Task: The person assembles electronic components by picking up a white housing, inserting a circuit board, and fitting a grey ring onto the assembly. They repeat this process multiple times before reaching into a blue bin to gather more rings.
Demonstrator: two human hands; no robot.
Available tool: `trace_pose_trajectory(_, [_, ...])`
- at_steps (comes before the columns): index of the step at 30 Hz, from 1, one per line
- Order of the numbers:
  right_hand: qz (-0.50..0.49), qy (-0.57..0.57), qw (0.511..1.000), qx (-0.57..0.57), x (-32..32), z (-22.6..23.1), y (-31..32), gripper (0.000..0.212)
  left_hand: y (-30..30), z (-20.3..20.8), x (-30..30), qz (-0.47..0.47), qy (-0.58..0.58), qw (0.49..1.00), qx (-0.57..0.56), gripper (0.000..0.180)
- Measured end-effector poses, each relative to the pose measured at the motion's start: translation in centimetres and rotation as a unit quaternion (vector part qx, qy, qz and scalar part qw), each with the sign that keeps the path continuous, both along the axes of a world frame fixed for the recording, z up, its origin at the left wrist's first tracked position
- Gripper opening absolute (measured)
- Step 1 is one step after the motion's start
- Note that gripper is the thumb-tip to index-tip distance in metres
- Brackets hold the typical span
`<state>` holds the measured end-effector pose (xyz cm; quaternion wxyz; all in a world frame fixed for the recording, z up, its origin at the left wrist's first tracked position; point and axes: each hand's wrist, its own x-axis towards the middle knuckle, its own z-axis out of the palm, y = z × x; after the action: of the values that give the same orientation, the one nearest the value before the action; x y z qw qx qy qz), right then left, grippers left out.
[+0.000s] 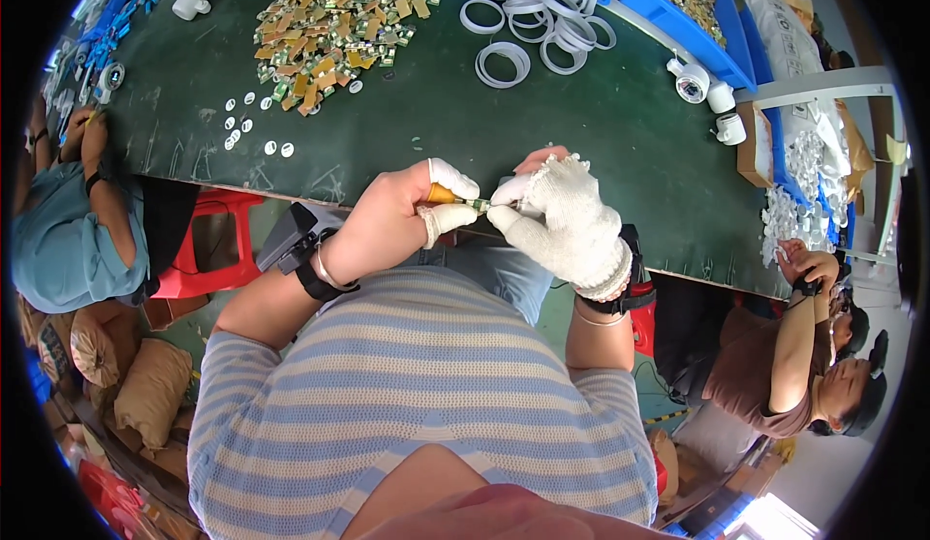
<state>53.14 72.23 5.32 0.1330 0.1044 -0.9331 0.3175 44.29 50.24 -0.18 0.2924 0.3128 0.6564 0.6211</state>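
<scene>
Close to the table's front edge, my two hands meet over a small green circuit board (480,205). My left hand (392,213), with white coverings on its thumb and a finger, pinches the board's left end. An orange piece (442,194) shows between those fingers; whether it belongs to the board I cannot tell. My right hand (567,216) wears a white knitted glove and grips the right end with thumb and fingers. Its fingertips hide that end. Beyond my left hand lie several small white discs (246,124) and a large heap of similar boards (334,27).
White-grey rings (504,63) are piled at the table's far middle. Blue bins (678,31) stand far right, near white round fittings (691,80). Co-workers sit at both sides, one in a teal shirt (73,235), one in brown (756,375). A red stool (208,245) stands left.
</scene>
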Motion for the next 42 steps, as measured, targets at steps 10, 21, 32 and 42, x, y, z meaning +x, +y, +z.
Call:
trace_pose_trajectory(10, [0.026,0.025,0.999,0.003,-0.3,-0.8,0.3,0.020,-0.5,0.9,0.3,-0.012,0.007,0.999,-0.031,0.018])
trace_pose_trajectory(21, [0.021,-0.013,1.000,-0.017,-0.2,-1.9,0.0,0.020,-0.1,1.8,0.3,0.024,0.011,0.993,-0.119,0.014])
trace_pose_trajectory(32, [0.062,0.008,0.997,-0.043,-0.4,-1.4,1.3,0.020,0.1,0.6,0.4,0.011,-0.143,0.990,0.011,0.021])
trace_pose_trajectory(42, [0.061,0.021,0.998,-0.016,-0.9,-0.8,0.5,0.017,-0.3,1.2,0.9,0.027,0.053,0.997,-0.055,0.019])
